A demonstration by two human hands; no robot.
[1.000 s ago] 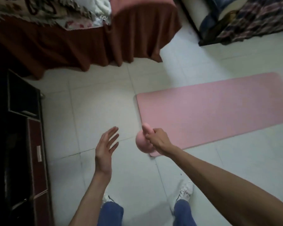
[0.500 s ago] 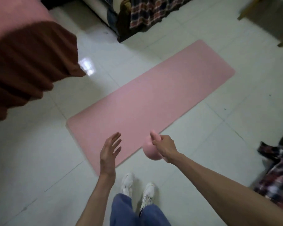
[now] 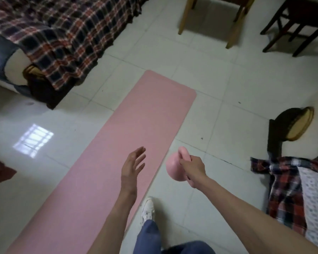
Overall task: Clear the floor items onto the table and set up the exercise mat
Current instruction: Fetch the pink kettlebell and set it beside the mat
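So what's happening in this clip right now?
A person stands at the edge of a pink exercise mat that lies unrolled on the tiled floor. Their right hand grips a pink kettlebell by its handle, held off the floor beside the mat. The left hand is open over the mat, holding nothing.

free: bare floor (image 3: 218, 92) round the flat mat (image 3: 117, 153), open ahead | left: sofa (image 3: 50, 43) edge | far: worktop legs (image 3: 184, 19), chair (image 3: 301, 22) | right: armchair (image 3: 292, 129), plaid cloth (image 3: 286, 189) near the right hand (image 3: 193, 167)
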